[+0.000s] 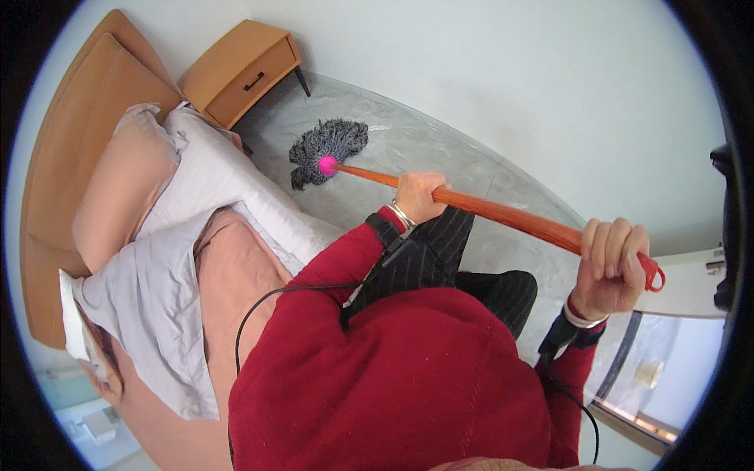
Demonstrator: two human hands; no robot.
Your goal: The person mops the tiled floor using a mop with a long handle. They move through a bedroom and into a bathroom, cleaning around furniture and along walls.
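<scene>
Both my hands grip a mop by its long reddish-brown handle (510, 215). My left hand (420, 196) is wrapped round the handle partway down. Near the top end, beside the red hanging loop (653, 273), my right hand (613, 265) has its fingers curled over the handle. The dark grey string mop head (334, 141) lies spread on the floor, joined to the handle by a pink socket (328, 166). It rests in front of the nightstand, and the handle slants from there up to the right.
A bed with a brown headboard (102, 102), pink and grey bedding (161, 290) stands on the left. The wooden nightstand (245, 74) is at the far wall. White wall (503, 78) bounds the grey floor (416, 133). A black cable (239, 330) hangs along my left arm.
</scene>
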